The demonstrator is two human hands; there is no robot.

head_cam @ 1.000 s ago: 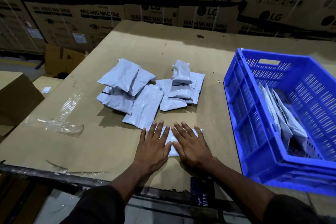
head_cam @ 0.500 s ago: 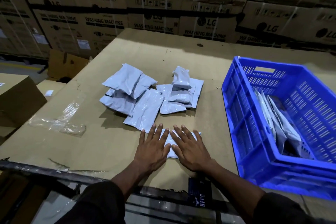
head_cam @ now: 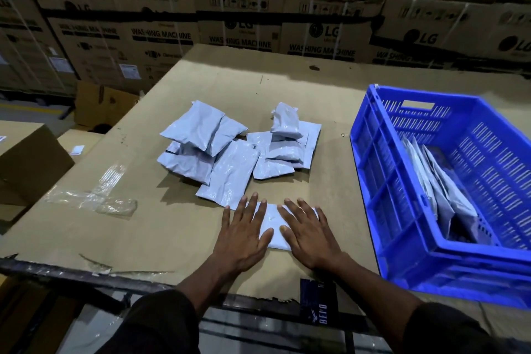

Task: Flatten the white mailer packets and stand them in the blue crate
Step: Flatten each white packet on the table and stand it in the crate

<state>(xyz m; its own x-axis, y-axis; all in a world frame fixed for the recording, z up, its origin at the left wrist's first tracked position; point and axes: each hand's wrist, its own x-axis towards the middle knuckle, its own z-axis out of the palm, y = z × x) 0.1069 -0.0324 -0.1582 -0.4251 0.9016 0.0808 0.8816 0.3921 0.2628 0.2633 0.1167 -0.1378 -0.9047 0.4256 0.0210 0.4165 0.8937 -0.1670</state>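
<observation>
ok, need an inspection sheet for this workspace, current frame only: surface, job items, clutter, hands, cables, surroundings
Surface: cardboard sheet over the bench, near edge torn.
Job's things: one white packet flat under both palms; loose pile of packets behind it; blue crate at right with packets standing inside.
Clutter: crumpled clear plastic film at left.
Hands: left hand and right hand press the packet, fingers straight.
Cables: nothing seen.
Surroundings: stacked washing machine cartons behind; brown box at left.
</observation>
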